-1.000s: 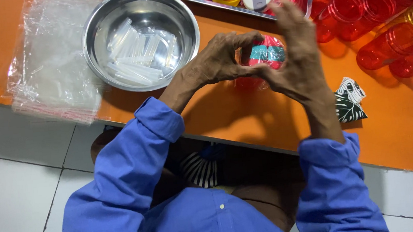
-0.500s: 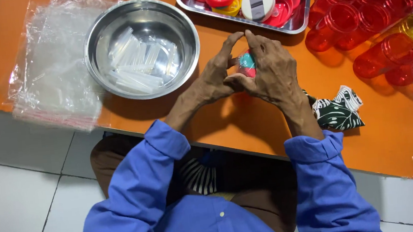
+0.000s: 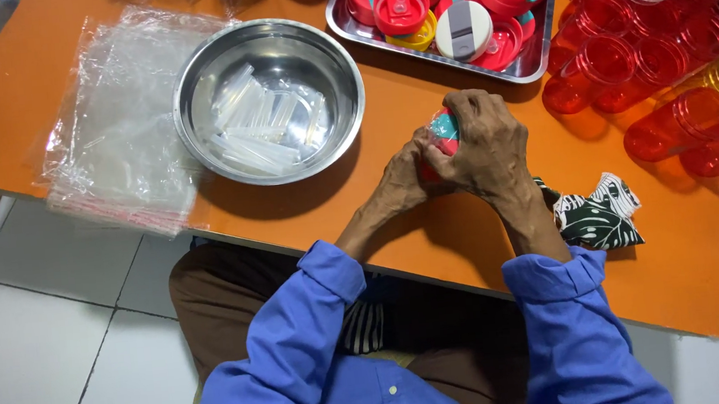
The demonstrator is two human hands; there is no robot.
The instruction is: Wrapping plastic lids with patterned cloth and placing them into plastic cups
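Orange tabletop point(image 3: 207, 241) filled most of the frame, with white floor tiles along the lower left. At upper left lay a stack of clear plastic bags point(image 3: 124, 136), and just right of it sat a steel bowl point(image 3: 199, 147) holding clear plastic straws point(image 3: 262, 124). At top centre stood a metal tray point(image 3: 530, 66) of red, yellow and grey lids, and red and yellow tumblers point(image 3: 670, 88) crowded the upper right. A patterned cloth point(image 3: 595, 216) lay right of centre, by my right wrist.

Mid-frame, my left hand point(image 3: 401, 181) and right hand point(image 3: 485, 148) were both clenched around a red and teal lid point(image 3: 444, 129), held just above the table. I judged I was in the middle of pressing or fitting something on that lid; next it would need a firm, even squeeze without letting it slip sideways.
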